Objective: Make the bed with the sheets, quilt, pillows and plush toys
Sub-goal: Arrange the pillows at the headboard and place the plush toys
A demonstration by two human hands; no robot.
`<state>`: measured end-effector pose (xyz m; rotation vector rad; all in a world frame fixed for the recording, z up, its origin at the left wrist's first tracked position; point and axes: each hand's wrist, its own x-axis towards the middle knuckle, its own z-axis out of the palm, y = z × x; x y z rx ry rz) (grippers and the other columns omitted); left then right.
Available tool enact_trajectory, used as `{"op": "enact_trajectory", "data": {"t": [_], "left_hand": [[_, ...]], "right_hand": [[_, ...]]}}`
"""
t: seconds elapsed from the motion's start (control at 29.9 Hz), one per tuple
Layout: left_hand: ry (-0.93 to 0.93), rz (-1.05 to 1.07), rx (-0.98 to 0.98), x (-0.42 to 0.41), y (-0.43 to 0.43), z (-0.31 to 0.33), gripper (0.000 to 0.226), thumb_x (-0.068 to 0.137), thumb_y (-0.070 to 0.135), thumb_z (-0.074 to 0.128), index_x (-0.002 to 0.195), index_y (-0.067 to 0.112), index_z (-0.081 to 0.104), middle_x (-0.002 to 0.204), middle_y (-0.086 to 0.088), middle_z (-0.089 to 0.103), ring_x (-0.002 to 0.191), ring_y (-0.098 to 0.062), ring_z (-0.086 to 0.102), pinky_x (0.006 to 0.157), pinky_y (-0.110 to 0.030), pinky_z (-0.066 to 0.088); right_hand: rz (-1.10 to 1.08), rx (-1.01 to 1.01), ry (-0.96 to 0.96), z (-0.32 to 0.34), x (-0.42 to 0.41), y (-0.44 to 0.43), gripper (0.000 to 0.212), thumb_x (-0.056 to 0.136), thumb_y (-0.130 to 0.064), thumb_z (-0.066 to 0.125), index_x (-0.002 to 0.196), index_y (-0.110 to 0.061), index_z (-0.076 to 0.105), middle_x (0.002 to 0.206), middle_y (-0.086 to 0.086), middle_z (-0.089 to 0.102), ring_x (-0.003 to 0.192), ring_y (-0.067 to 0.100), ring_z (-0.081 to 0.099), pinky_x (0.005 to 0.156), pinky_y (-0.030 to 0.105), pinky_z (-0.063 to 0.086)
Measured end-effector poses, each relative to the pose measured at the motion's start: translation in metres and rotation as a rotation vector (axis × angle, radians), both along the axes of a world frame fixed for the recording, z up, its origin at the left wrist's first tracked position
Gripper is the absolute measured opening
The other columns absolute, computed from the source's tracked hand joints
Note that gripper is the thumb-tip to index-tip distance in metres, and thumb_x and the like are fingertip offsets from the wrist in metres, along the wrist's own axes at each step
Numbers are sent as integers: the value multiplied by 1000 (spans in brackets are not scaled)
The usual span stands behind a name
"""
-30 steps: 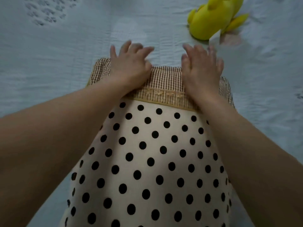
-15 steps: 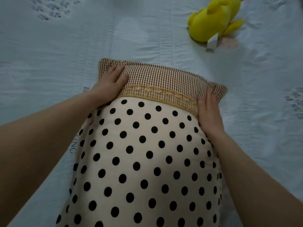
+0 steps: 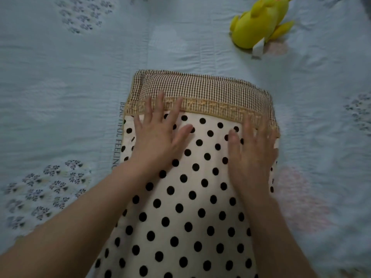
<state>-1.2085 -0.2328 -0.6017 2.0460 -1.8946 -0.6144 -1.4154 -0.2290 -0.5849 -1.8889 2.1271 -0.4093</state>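
Observation:
A cream pillow (image 3: 192,197) with black polka dots and a brown checked far end lies lengthwise on the pale blue quilt (image 3: 60,97). My left hand (image 3: 158,135) lies flat on the pillow's upper left part, fingers spread and reaching the woven tan band. My right hand (image 3: 253,151) lies flat on the upper right part, fingers straight, slightly blurred. A yellow plush toy (image 3: 261,23) with a white tag lies on the quilt beyond the pillow, to the right.
The quilt covers the whole view, printed with grey paw clusters, faint pink patches and a line of dark lettering (image 3: 118,135) beside the pillow's left edge. It shows light wrinkles.
Both hands have slid back from the pillow's far end and sides onto its top, now flat on the dotted fabric. The view has shifted so the plush toy shows more.

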Motion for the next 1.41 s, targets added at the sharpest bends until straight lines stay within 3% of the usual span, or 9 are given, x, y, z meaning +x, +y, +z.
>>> {"op": "enact_trajectory", "data": {"t": [0.1,0.27,0.47,0.64,0.84,0.97,1.07,1.24,1.41], "left_hand": [[-40,7,-78,-2,43,7,66,93,67,16,152,45,-3,160,6,-21,145,-21,-27,115,-58,-9],[-91,-74,135,-13,84,-28,68,91,70,12,151,46,-6,160,8,-22,145,-20,-26,114,-64,6],[49,92,31,14,106,14,69,85,77,16,148,54,-2,158,12,-24,145,-23,-28,111,-65,-1],[59,-17,207,3,166,-29,72,84,80,15,146,55,-12,160,8,-21,149,-26,-12,111,-65,20],[-21,-49,-129,1,177,25,71,91,69,28,153,42,7,163,2,-12,148,-30,-15,114,-64,7],[-228,-327,-13,-24,245,-5,66,94,70,19,153,42,9,163,1,-9,148,-30,-13,110,-70,13],[-276,-304,12,-23,246,-7,66,93,70,15,153,42,10,163,-1,-7,148,-31,-13,110,-69,10],[-124,-429,-420,-23,302,26,68,92,58,44,151,27,28,161,-14,12,146,-44,5,111,-71,8],[-478,-889,-257,26,343,-38,94,77,80,51,154,35,18,163,-8,10,148,-38,7,109,-73,12]], "right_hand": [[-122,-141,-27,22,-1,39,60,97,-58,18,153,-38,14,163,2,2,149,31,-5,113,60,2],[-23,314,81,-25,19,95,66,89,-69,1,151,-46,-2,163,-2,-4,149,27,-8,115,63,8],[-271,-94,-21,30,-4,133,62,95,-60,20,151,-35,26,162,4,12,148,37,3,114,61,13],[-6,406,115,-28,28,181,65,88,-75,3,148,-52,-10,161,-12,-13,148,32,-9,115,64,6],[10,-40,47,25,11,206,64,95,-63,24,153,-40,12,163,-3,-2,149,29,-9,117,58,2],[131,178,172,-13,23,251,60,98,-62,17,153,-43,2,163,-6,-11,148,28,-14,115,64,4],[145,245,133,-17,18,249,59,97,-65,13,151,-48,-3,162,-9,-14,148,26,-17,115,63,4],[264,-372,44,13,8,312,61,93,-50,45,147,-26,31,159,13,18,147,40,9,114,65,10],[683,-95,347,-60,-21,361,84,83,-74,52,150,-28,29,160,6,20,148,35,13,105,72,21]]}}
